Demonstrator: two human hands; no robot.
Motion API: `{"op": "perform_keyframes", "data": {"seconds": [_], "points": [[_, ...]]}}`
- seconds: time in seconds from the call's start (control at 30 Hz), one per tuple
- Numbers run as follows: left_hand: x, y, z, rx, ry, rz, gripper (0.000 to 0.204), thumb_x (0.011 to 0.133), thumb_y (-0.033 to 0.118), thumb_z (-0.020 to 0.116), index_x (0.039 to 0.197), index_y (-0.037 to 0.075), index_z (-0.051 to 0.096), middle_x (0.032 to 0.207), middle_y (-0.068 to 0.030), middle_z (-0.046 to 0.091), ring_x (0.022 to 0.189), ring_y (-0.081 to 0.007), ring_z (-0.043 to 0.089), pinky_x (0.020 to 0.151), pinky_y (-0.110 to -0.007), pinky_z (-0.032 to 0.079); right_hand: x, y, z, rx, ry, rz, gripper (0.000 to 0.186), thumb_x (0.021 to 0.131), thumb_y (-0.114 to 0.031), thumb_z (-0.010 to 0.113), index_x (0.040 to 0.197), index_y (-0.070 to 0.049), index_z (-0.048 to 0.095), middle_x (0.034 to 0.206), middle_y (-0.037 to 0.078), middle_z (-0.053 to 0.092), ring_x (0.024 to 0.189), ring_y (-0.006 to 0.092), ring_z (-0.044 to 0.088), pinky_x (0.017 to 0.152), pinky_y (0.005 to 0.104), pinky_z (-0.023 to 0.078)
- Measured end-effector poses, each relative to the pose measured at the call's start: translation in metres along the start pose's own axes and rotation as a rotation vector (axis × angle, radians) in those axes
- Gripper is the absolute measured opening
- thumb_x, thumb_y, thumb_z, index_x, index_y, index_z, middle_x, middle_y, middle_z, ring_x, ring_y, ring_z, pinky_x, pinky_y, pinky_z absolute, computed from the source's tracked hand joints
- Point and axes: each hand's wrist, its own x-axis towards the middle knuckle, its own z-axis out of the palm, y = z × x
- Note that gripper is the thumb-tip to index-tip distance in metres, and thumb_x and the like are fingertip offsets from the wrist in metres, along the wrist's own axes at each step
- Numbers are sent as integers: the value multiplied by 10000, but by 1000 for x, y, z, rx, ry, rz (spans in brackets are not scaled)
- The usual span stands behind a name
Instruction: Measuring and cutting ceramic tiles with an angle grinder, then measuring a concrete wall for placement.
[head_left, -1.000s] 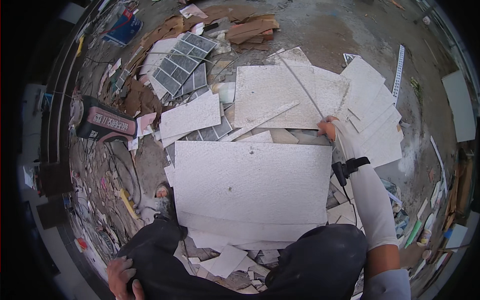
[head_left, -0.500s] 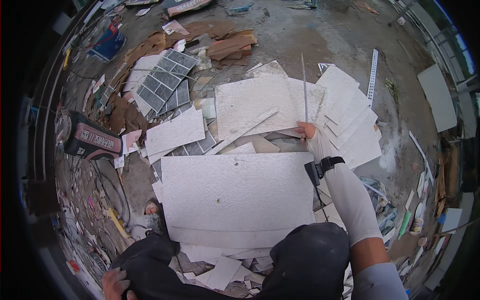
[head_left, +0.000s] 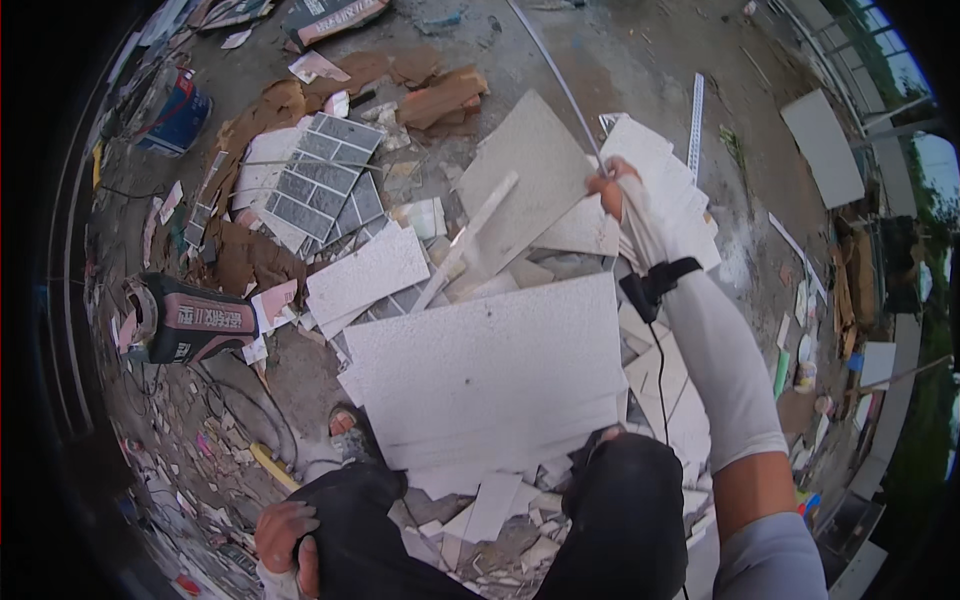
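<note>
While my view has shifted only a little, the far panel [head_left: 535, 170] has swung from nearly square-on to a slant, and the narrow strip [head_left: 480, 225] partly across it lies steeper too. I judge that the work in hand concerns this farther stack, since the large white panel [head_left: 490, 370] before my knees lies much as it did. My right hand [head_left: 612, 190] has its grip closed on a thin rod [head_left: 560, 72], which now slopes toward the top edge of the view (whether those fingers also touch the slanted panel, I cannot tell). My left hand [head_left: 287, 540] rests over the left leg [head_left: 350, 525], thumb apart from the fingers and nothing visible in it. Brick-patterned sheets [head_left: 322, 165] lie left of the slanted panel.
</note>
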Motion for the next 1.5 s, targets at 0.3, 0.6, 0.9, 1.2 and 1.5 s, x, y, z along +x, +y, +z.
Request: {"op": "perform_keyframes", "data": {"seconds": [0.3,0.6,0.9,1.2,1.5], "points": [[-1,-55,-82,-185,-433,16,187,854,125,573,969,6,658,976,-185,672,924,-368,631,838,-437,481,-181,-167,-182,-326,121,16,335,837,-249,662,1033,-4,546,904,224,621,832,349,603,751,424,459],[38,-80,-41,-130,-824,-25,400,902,340,648,1148,25,636,1046,-204,680,984,-363,657,844,-404,512,-476,-291,-284,-82,117,403,267,825,-221,681,906,-27,517,698,54,485,643,165,433,613,336,399],[20,59,77,-467,-1189,-95,815,911,526,615,1453,-26,359,1391,-237,493,1266,-306,498,1056,-374,385,-676,-288,-260,598,-24,848,183,852,-130,700,841,-76,525,669,-50,459,593,52,400,534,249,327],[-75,41,46,-412,-1080,-529,350,1005,377,557,1047,41,648,909,23,622,816,-67,512,726,-250,438,-831,-203,-167,833,155,865,376,944,-185,650,1262,-13,546,875,66,696,816,128,626,764,275,484],[46,-18,-100,-411,-610,-212,576,999,476,522,1223,-55,538,1127,-135,635,974,-205,609,892,-334,476,-1202,-211,-31,430,335,1312,262,889,-157,623,1066,35,601,788,81,631,723,182,654,637,299,527]]}}
